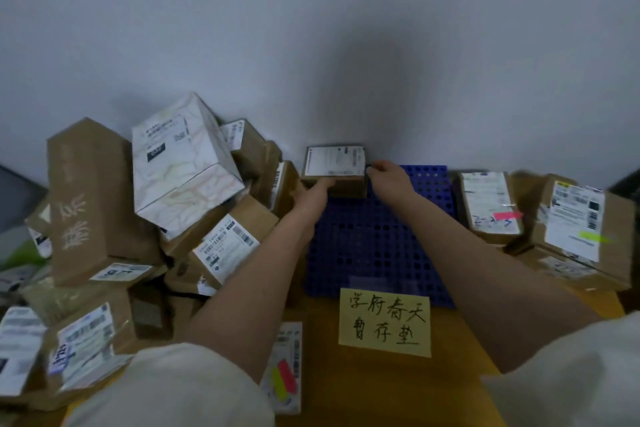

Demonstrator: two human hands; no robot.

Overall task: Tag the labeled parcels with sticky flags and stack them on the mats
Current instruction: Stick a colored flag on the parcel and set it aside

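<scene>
From the head camera, both of the person's arms reach forward to a small brown parcel point(334, 170) that sits at the far left corner of the blue perforated mat point(377, 243), close against the white wall point(311, 28). Its white shipping label point(335, 161) faces up, probably so it stays readable once parked.

The left hand point(317, 192) meets the near side of the parcel low down. It looks to be steadying or nudging the box, but the fingers are hidden against the cardboard, so I cannot tell whether they curl round it or lie flat. The right hand point(388, 175) is at the parcel's right edge with its fingertips drawn together in a pinch; something small may be between them, perhaps a flag, though it is too blurred to say.

A yellow handwritten note point(385, 322) lies at the mat's near edge, seemingly naming this spot. To the right, two parcels already carry flags, one pink point(507, 216) and one green point(594, 237), so those appear done. On the left a loose heap of untagged boxes point(145, 218) waits. Near the left elbow lies a card of spare flags point(284, 380), kept within reach for the next parcels.
</scene>
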